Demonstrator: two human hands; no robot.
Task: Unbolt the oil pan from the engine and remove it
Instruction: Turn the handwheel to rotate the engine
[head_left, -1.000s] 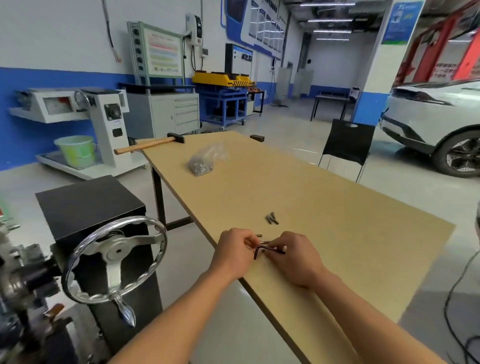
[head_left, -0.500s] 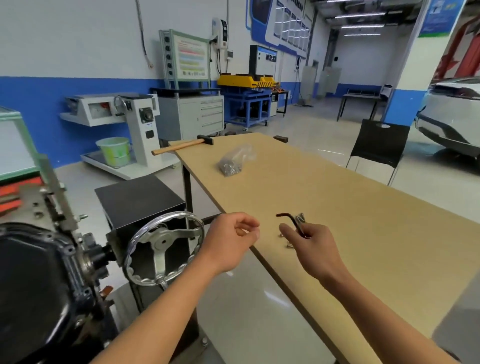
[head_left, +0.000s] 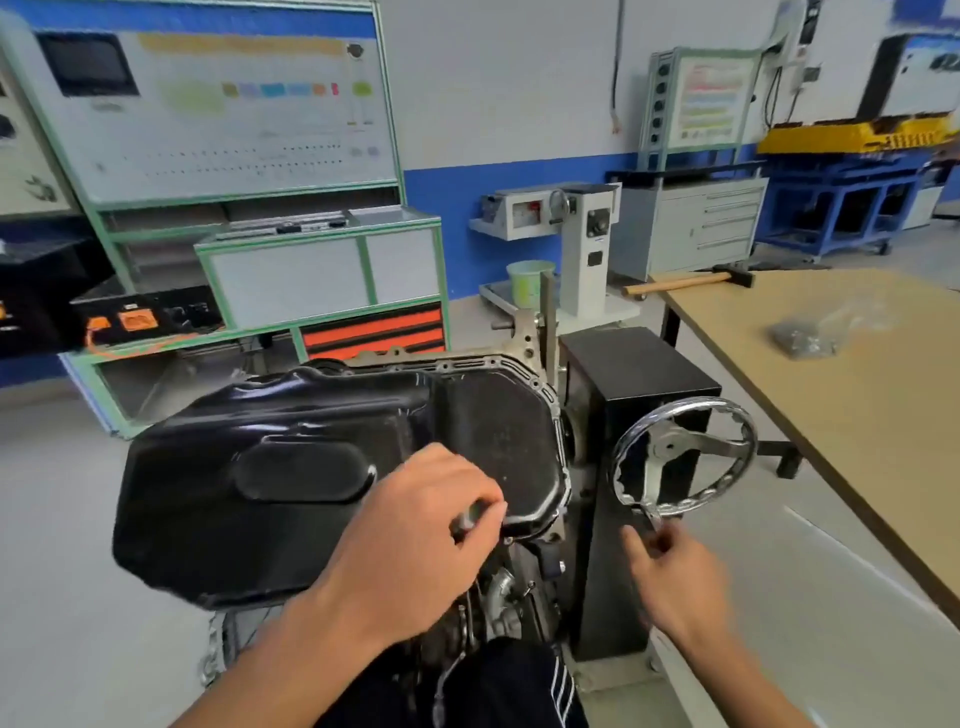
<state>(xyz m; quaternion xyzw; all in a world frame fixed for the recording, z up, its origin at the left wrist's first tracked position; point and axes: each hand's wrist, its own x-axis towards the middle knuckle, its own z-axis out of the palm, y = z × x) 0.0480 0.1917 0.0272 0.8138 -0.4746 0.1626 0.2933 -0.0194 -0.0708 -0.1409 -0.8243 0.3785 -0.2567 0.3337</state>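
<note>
Over oil pan (head_left: 311, 415) near-right corner, left hand (head_left: 415, 530) pinching grey piece (head_left: 470, 514); right hand (head_left: 670, 577) blurred, cannot tell grip. Loose pinch risking drop into engine (head_left: 498, 595).

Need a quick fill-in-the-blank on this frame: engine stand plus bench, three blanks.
1. The left hand pinches a small grey piece over the ___ oil pan.
2. The right hand is just below the chrome ___.
3. On the table lies a wood-handled ___.
Missing words: black; handwheel; hammer.
</note>
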